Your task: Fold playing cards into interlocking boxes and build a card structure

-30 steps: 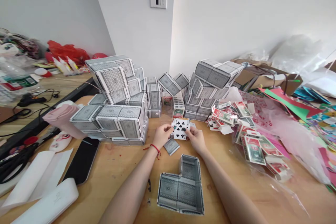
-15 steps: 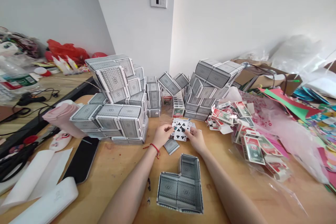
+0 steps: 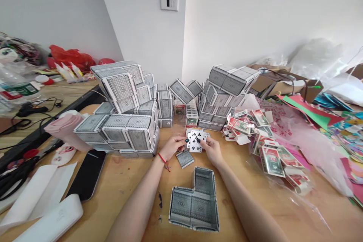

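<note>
Face-up playing cards (image 3: 195, 146), a club card on top, are pinched at their right edge between the thumb and fingers of my right hand (image 3: 212, 150). My left hand (image 3: 172, 147), with a red string bracelet at the wrist, pinches the left edge of a card that shows beneath the top one. More cards lie just behind. Below the hands, a folded patterned card piece (image 3: 185, 158) rests on the table. Between my forearms sits an open L-shaped tray (image 3: 195, 206) built from grey patterned cards.
Stacked card-covered blocks stand at left (image 3: 129, 128) and right (image 3: 227, 83). Empty red-and-white card boxes (image 3: 272, 160) lie in plastic on the right. At left are a black phone (image 3: 87, 176), a white case (image 3: 53, 219), a paper roll (image 3: 31, 193) and scissors (image 3: 17, 176).
My left hand has shifted slightly left, and the lower card's edge now sticks out left of the top card. My right hand keeps its grip. The view has shifted slightly.
</note>
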Demonstrator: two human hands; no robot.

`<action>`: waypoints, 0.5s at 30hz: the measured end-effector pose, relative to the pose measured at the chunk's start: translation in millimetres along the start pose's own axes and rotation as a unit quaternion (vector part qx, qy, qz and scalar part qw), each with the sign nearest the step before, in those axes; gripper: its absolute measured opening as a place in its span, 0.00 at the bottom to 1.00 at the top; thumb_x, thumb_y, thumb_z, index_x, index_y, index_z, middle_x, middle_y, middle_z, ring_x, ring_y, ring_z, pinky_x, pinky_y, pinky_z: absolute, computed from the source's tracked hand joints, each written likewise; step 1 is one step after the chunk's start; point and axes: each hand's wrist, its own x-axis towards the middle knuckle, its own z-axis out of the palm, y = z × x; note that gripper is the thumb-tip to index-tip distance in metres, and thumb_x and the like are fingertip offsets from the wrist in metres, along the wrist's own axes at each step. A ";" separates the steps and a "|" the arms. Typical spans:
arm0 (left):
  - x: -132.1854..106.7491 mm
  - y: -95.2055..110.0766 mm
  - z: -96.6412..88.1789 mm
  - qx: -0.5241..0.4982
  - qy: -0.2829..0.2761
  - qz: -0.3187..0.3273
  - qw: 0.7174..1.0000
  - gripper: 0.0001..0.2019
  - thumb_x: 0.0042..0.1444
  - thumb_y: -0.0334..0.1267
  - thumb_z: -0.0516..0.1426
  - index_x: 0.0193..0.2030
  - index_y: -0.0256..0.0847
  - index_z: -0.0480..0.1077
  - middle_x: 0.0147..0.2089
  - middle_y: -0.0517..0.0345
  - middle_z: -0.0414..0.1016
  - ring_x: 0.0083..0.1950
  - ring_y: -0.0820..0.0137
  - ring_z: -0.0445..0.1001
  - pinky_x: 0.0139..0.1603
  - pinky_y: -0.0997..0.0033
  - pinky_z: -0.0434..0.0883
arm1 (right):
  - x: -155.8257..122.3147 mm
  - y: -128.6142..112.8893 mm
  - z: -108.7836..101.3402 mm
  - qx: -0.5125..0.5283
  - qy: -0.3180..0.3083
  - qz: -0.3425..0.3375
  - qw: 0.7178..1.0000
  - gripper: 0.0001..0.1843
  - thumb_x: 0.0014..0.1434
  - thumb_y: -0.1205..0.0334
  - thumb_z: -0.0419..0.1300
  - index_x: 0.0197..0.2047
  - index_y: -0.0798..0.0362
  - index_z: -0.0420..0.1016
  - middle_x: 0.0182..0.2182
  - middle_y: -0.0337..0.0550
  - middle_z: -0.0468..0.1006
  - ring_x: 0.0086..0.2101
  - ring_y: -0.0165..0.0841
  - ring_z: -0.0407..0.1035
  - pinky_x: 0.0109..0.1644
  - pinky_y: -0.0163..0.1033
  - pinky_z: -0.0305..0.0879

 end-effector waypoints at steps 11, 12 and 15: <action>-0.7 2.0 3.4 -0.030 0.003 -0.022 0.999 0.17 0.35 0.41 0.64 0.32 0.33 0.74 0.25 0.58 0.71 0.23 0.80 0.62 0.25 0.78 0.57 | 0.6 13.3 3.2 -0.079 0.009 -0.007 0.997 0.17 0.45 0.48 0.59 0.27 0.55 0.74 0.21 0.43 0.75 0.21 0.32 0.65 0.22 0.34 0.58; -0.4 2.3 4.1 -0.029 0.010 -0.024 0.999 0.17 0.34 0.41 0.65 0.32 0.33 0.74 0.26 0.57 0.71 0.24 0.79 0.63 0.26 0.78 0.58 | 0.6 14.4 3.5 -0.074 0.008 -0.004 0.997 0.18 0.45 0.48 0.59 0.29 0.56 0.74 0.22 0.43 0.76 0.22 0.32 0.65 0.22 0.35 0.59; 1.3 1.7 6.0 -0.016 0.038 -0.034 0.999 0.16 0.33 0.41 0.65 0.29 0.32 0.74 0.25 0.57 0.72 0.23 0.79 0.63 0.25 0.77 0.57 | 0.8 16.3 3.9 -0.066 0.008 0.001 0.998 0.18 0.45 0.48 0.60 0.30 0.56 0.74 0.23 0.44 0.76 0.22 0.33 0.66 0.23 0.35 0.60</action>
